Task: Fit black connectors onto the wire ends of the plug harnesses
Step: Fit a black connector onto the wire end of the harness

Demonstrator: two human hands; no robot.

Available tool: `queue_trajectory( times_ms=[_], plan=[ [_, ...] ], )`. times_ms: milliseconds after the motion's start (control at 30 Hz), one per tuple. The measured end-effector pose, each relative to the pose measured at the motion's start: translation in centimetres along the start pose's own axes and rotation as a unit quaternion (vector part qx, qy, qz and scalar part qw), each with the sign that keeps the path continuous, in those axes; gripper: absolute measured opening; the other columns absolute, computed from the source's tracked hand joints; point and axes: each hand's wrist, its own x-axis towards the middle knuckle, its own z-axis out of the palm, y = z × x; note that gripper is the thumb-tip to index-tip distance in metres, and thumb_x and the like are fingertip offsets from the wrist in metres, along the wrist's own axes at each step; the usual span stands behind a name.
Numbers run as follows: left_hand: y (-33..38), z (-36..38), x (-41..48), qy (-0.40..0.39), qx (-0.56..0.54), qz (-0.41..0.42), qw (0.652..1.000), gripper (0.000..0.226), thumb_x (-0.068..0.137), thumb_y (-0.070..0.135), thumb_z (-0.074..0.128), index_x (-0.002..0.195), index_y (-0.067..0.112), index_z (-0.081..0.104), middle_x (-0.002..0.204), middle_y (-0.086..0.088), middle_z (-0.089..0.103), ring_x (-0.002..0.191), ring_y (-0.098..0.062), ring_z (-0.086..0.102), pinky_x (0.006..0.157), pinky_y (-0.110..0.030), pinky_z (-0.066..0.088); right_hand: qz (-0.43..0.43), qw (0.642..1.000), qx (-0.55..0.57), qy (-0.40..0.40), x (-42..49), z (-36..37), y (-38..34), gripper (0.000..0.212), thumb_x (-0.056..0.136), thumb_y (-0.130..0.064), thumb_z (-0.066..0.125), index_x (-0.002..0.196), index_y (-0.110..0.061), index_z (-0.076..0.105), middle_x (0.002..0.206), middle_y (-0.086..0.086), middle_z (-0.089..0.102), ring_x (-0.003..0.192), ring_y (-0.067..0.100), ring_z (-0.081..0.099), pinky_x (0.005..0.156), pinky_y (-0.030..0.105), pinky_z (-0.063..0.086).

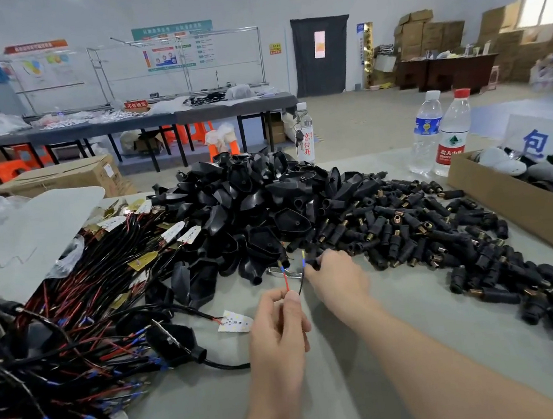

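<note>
**Entry: connector meets black wire end, mid-fit**

Left hand (278, 329): grip clenched on the wires (286, 284), red and black, pinched between thumb and fingers so the two ends stand up and splay apart. The cable (224, 365) of this harness trails off to the left across the table (194, 408).

Right hand (340, 279): fingertips pinch one small black connector (313, 264), held right at the tip of the black wire, at the near edge of the connector pile (425, 226). I cannot tell whether the terminal (303, 260) has entered the connector; the fingers hide the joint. The red wire's tip is bare of any connector.

Judgement: first of two fits on this harness, barely begun.

Risks from here:
- The wire is thin and is held well below its tip. Pushing the connector on could buckle it rather than seat the terminal.
- Approaching off-axis would catch the terminal on the connector mouth and bend it.
- The red end stands just beside the black one and could snag on the right fingers.
- The harness bundle (72, 301) lies near the trailing cable, so a tug might drag in neighbouring leads.
- The plug shells (250, 205) are heaped touching the connectors, so a wrong part is easily picked next.
</note>
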Motion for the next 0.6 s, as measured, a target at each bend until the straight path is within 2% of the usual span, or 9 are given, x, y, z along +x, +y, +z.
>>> queue_trajectory(
  times_ms=[67, 167, 200, 300, 400, 500, 600],
  plan=[
    [-0.1, 0.0, 0.1, -0.004, 0.007, -0.002, 1.000, 0.019, 0.101, 0.035, 0.051, 0.085, 0.030, 0.060, 0.063, 0.002, 0.048, 0.054, -0.012, 0.038, 0.049, -0.025, 0.035, -0.012, 1.000, 0.007, -0.016, -0.1, 0.0, -0.1, 0.034, 0.096, -0.044, 0.050, 0.116, -0.018, 0.059, 0.121, 0.007, 0.054, 0.109, 0.032, 0.059, 0.081, 0.036, 0.042],
    [-0.3, -0.1, 0.1, 0.008, 0.044, 0.007, 0.999, 0.021, 0.099, 0.039, 0.054, 0.084, 0.025, 0.059, 0.063, 0.005, 0.039, 0.058, -0.012, 0.035, 0.053, -0.031, 0.033, -0.055, 0.995, 0.077, -0.039, -1.0, -0.8, 0.7, 0.010, 0.091, -0.035, 0.058, 0.085, -0.028, 0.054, 0.104, 0.001, 0.055, 0.086, 0.022, 0.056, 0.070, 0.032, 0.040],
    [-0.3, -0.1, 0.1, 0.011, 0.050, 0.009, 0.999, 0.022, 0.100, 0.037, 0.055, 0.082, 0.024, 0.058, 0.063, 0.007, 0.038, 0.058, -0.011, 0.034, 0.054, -0.031, 0.033, -0.064, 0.989, 0.123, -0.044, -1.5, -1.3, 1.3, 0.012, 0.089, -0.030, 0.060, 0.081, -0.031, 0.051, 0.099, -0.003, 0.057, 0.079, 0.017, 0.054, 0.067, 0.030, 0.040],
    [-0.1, 0.1, -0.1, 0.026, 0.049, -0.004, 0.998, 0.020, 0.095, 0.033, 0.060, 0.077, 0.024, 0.058, 0.062, 0.013, 0.042, 0.058, -0.006, 0.038, 0.055, -0.025, 0.039, -0.073, 0.956, 0.275, -0.069, -3.6, -3.3, 3.7, 0.018, 0.089, -0.016, 0.062, 0.091, -0.033, 0.058, 0.092, -0.009, 0.063, 0.069, 0.008, 0.058, 0.054, 0.020, 0.048],
    [0.3, 0.3, -0.2, 0.027, 0.056, -0.008, 0.998, 0.022, 0.092, 0.029, 0.062, 0.070, 0.025, 0.058, 0.059, 0.017, 0.044, 0.055, -0.003, 0.040, 0.052, -0.018, 0.039, -0.088, 0.939, 0.328, -0.059, -6.0, -4.6, 6.5, 0.028, 0.090, -0.010, 0.063, 0.094, -0.038, 0.061, 0.092, -0.011, 0.066, 0.067, -0.001, 0.060, 0.058, 0.009, 0.044],
    [0.2, 0.4, -0.3, 0.027, 0.080, -0.006, 0.996, 0.026, 0.092, 0.024, 0.065, 0.068, 0.022, 0.055, 0.056, 0.019, 0.045, 0.053, -0.003, 0.040, 0.051, -0.015, 0.038, -0.077, 0.925, 0.370, -0.045, -7.8, -4.6, 9.0, 0.032, 0.092, -0.009, 0.064, 0.096, -0.041, 0.063, 0.096, -0.015, 0.068, 0.070, -0.001, 0.060, 0.060, 0.013, 0.045],
    [0.1, 0.5, -0.6, 0.014, 0.093, 0.005, 0.996, 0.024, 0.091, 0.023, 0.067, 0.070, 0.018, 0.056, 0.059, 0.013, 0.045, 0.056, -0.005, 0.040, 0.053, -0.020, 0.038, -0.085, 0.926, 0.368, -0.017, -8.3, -4.2, 10.1, 0.038, 0.093, -0.008, 0.063, 0.096, -0.046, 0.061, 0.099, -0.019, 0.069, 0.075, 0.007, 0.063, 0.062, 0.018, 0.047]
  ],
)
